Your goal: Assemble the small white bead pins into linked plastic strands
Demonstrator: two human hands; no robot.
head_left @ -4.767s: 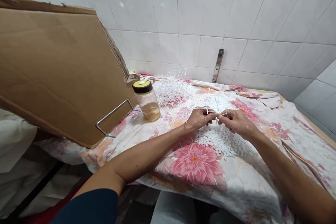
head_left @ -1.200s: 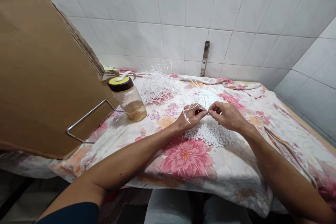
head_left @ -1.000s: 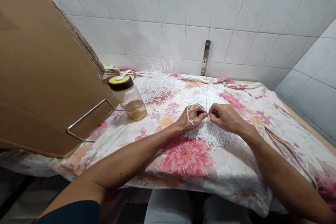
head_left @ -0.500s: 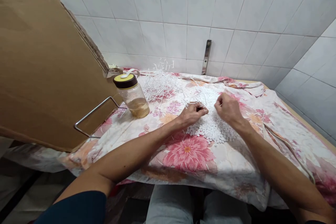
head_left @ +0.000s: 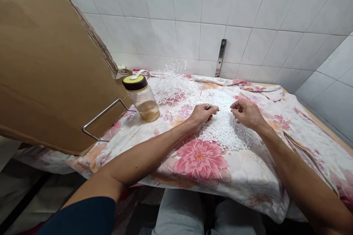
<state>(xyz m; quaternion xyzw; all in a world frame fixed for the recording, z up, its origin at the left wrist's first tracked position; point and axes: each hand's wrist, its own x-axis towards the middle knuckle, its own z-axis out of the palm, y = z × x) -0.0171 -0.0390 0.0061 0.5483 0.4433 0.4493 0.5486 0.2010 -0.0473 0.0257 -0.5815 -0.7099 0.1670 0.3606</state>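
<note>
Small white pellets (head_left: pixel 226 132) lie spread in a pile on the flowered cloth. Over the pile's left side is my left hand (head_left: pixel 204 114), its thumb and fingers pinched together on something too small to make out. My right hand (head_left: pixel 246 114) is at the pile's right side, fingers curled and thumb against the index finger; what it holds, if anything, is too small to tell. A gap separates the hands. Behind my left hand, a tangled heap of thin white strands (head_left: pixel 171 87) rests on the cloth.
A clear bottle (head_left: pixel 147 108) with a yellow and dark lid stands left of the strands. Beside it are a bent metal wire frame (head_left: pixel 100 119) and a large cardboard sheet (head_left: pixel 52 66). A metal bracket (head_left: pixel 221 58) is fixed to the tiled wall (head_left: pixel 187 38).
The white strand that was at my left hand no longer shows there. My right hand has loosened a little and turned its fingers toward my left. The view has shifted slightly.
</note>
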